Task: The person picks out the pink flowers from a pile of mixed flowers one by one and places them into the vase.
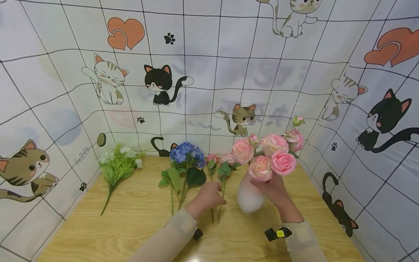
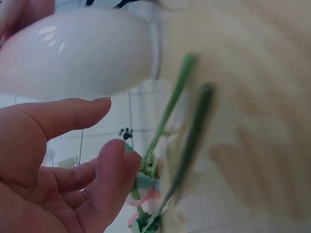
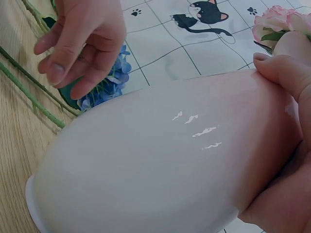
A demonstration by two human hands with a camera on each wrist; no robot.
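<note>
My right hand [image 1: 275, 193] grips the neck of a white vase [image 1: 249, 198], which shades to pink near the top. Pink artificial roses [image 1: 274, 145] stand out of its mouth. In the right wrist view the thumb and palm wrap round the vase's pink end [image 3: 262, 111]. Just left of the vase, my left hand [image 1: 209, 196] hovers over the flower stems [image 1: 220, 211] with loosely bent fingers. The left wrist view shows a gap between thumb and fingers, holding nothing. Two green stems [image 2: 194, 136] with pink blooms lie on the table beside that hand.
Blue hydrangeas [image 1: 186, 154] with green leaves lie left of my left hand. Farther left is a bunch of white flowers [image 1: 119, 162] with green foliage. A cloth backdrop [image 1: 203, 72] printed with cats and grid lines encloses the wooden table [image 1: 137, 218] at the back and sides.
</note>
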